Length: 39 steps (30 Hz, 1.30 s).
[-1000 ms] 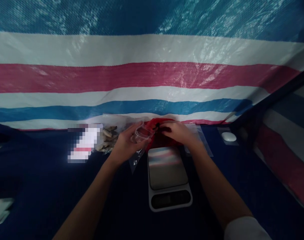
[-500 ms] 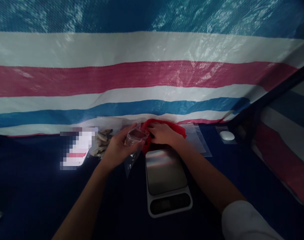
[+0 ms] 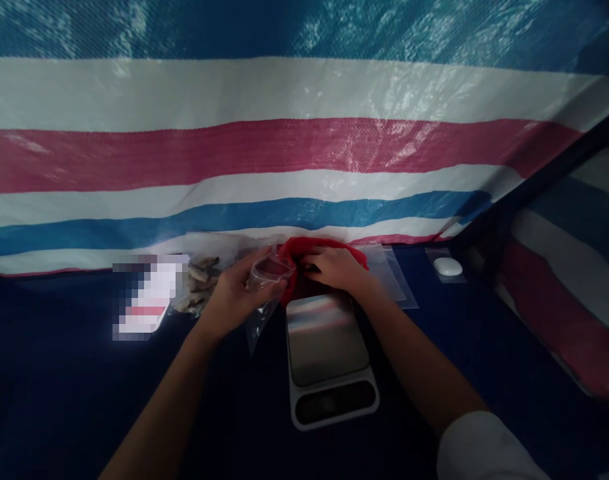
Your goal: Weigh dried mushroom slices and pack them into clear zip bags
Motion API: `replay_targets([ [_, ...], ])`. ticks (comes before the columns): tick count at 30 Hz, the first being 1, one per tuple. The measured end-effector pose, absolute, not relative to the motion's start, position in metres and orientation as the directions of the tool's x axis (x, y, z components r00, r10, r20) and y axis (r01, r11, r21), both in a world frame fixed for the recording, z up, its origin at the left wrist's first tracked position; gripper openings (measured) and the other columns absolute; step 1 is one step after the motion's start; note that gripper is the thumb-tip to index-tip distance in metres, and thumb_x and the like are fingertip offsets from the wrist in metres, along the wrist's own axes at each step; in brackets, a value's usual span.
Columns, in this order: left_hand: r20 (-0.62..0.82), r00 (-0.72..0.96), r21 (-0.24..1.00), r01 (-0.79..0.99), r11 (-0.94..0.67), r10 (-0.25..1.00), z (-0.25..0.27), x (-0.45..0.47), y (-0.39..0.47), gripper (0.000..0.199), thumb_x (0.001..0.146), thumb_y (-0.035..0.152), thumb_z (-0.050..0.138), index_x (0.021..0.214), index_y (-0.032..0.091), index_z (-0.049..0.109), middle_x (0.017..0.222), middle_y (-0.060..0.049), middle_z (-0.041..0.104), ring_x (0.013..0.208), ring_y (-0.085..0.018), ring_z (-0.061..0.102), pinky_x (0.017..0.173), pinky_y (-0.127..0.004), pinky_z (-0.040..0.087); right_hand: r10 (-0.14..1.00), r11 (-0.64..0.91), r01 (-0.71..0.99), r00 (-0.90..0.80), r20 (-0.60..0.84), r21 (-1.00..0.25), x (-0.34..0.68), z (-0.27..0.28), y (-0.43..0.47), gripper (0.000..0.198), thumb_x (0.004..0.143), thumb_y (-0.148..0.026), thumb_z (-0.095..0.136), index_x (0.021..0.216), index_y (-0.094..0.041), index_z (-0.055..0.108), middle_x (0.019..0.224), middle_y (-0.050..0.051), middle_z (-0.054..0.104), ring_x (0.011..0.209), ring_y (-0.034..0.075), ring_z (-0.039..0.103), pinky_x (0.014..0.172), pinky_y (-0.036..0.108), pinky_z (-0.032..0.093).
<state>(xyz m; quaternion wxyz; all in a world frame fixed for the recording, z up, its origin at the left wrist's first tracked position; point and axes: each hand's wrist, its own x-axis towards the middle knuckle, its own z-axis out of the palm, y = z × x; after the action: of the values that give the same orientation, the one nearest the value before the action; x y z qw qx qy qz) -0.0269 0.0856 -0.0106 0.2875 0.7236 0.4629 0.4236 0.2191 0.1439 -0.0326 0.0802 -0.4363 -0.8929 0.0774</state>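
Observation:
My left hand (image 3: 239, 290) is closed on a clear plastic bag (image 3: 270, 272), with the thumb and fingers around its open mouth. The bag's lower corner hangs down toward the dark cloth. At the mouth of a red bag (image 3: 290, 250), my right hand (image 3: 334, 268) has its fingers apart and bent toward the dark inside; their tips are hard to see. What lies in the red bag is hidden in shadow. Close in front of it stands a white kitchen scale (image 3: 329, 347) with a bare metal plate and a dark display.
Left of my left hand lies a clear bag of brownish, elongated dried pieces (image 3: 198, 283), beside a lit, blurred phone (image 3: 147, 300). Flat clear bags (image 3: 397, 280) and a white oval object (image 3: 447, 267) lie to the right. A striped plastic sheet (image 3: 284, 147) rises behind.
My right hand has drawn back slightly, and more of its fingers show above the red bag. My left hand keeps hold of the clear bag. The view has shifted a little.

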Motion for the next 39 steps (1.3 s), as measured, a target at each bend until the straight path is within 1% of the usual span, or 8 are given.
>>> replay_targets([
  [4,0.334,0.206,0.812,0.433,-0.392,0.92,-0.01,-0.025,0.085,0.06,0.081,0.05,0.083,0.134,0.025,0.07,0.129,-0.01,0.076,0.121,-0.033,0.071,0.111,-0.051,0.055,0.825,0.562,0.786,-0.556,0.1,-0.259,0.224,-0.034,0.14,0.029,0.101,-0.037,0.062,0.126,-0.027,0.074,0.128,0.005,0.075,0.113,0.024,0.07,0.085,0.032,0.053],
  [8,0.331,0.211,0.815,0.427,-0.392,0.92,-0.008,-0.022,0.084,0.06,0.079,0.053,0.083,0.132,0.026,0.071,0.134,-0.008,0.074,0.126,-0.034,0.068,0.114,-0.051,0.053,0.818,0.574,0.78,-0.556,0.145,-0.25,0.227,-0.036,0.141,0.028,0.103,-0.04,0.059,0.121,-0.028,0.077,0.126,0.005,0.076,0.111,0.025,0.07,0.087,0.034,0.052],
  [12,0.321,0.22,0.818,0.425,-0.387,0.921,-0.007,-0.02,0.083,0.059,0.08,0.051,0.083,0.133,0.027,0.07,0.133,-0.007,0.074,0.128,-0.035,0.067,0.116,-0.052,0.052,0.792,0.61,0.751,-0.583,0.182,-0.251,0.225,-0.037,0.142,0.023,0.103,-0.031,0.06,0.114,-0.025,0.079,0.123,0.004,0.078,0.111,0.023,0.07,0.089,0.033,0.052],
  [16,0.332,0.225,0.824,0.403,-0.398,0.916,-0.008,-0.019,0.083,0.061,0.08,0.052,0.083,0.134,0.025,0.07,0.135,-0.008,0.073,0.13,-0.035,0.066,0.118,-0.053,0.05,0.784,0.621,0.746,-0.586,0.205,-0.242,0.224,-0.037,0.141,0.022,0.1,-0.028,0.064,0.116,-0.022,0.078,0.124,0.006,0.077,0.111,0.024,0.07,0.088,0.034,0.053],
  [20,0.312,0.227,0.837,0.393,-0.38,0.923,-0.006,-0.018,0.082,0.061,0.081,0.052,0.082,0.134,0.023,0.07,0.137,-0.01,0.072,0.128,-0.035,0.067,0.116,-0.051,0.051,0.778,0.628,0.733,-0.598,0.193,-0.261,0.228,-0.037,0.143,0.029,0.096,-0.029,0.07,0.125,-0.024,0.074,0.133,0.007,0.073,0.119,0.025,0.068,0.095,0.035,0.053],
  [24,0.294,0.227,0.836,0.409,-0.364,0.929,-0.004,-0.018,0.081,0.061,0.082,0.047,0.082,0.136,0.022,0.068,0.139,-0.01,0.071,0.129,-0.035,0.066,0.116,-0.052,0.05,0.791,0.609,0.737,-0.591,0.157,-0.295,0.235,-0.037,0.147,0.033,0.095,-0.028,0.07,0.129,-0.025,0.073,0.133,0.008,0.073,0.12,0.026,0.068,0.101,0.038,0.053],
  [34,0.331,0.215,0.828,0.4,-0.392,0.919,-0.009,-0.022,0.084,0.056,0.081,0.044,0.083,0.133,0.026,0.071,0.135,-0.008,0.073,0.125,-0.033,0.069,0.113,-0.052,0.054,0.833,0.553,0.777,-0.528,0.165,-0.302,0.232,-0.045,0.15,0.03,0.097,-0.024,0.065,0.126,-0.025,0.073,0.131,0.008,0.074,0.12,0.027,0.068,0.102,0.041,0.054],
  [39,0.346,0.233,0.831,0.374,-0.412,0.909,-0.007,-0.02,0.083,0.054,0.082,0.042,0.083,0.133,0.029,0.07,0.134,-0.007,0.074,0.123,-0.033,0.069,0.112,-0.052,0.055,0.829,0.559,0.779,-0.538,0.156,-0.284,0.233,-0.043,0.148,0.031,0.097,-0.03,0.067,0.127,-0.026,0.073,0.13,0.007,0.074,0.118,0.026,0.068,0.098,0.039,0.054],
])
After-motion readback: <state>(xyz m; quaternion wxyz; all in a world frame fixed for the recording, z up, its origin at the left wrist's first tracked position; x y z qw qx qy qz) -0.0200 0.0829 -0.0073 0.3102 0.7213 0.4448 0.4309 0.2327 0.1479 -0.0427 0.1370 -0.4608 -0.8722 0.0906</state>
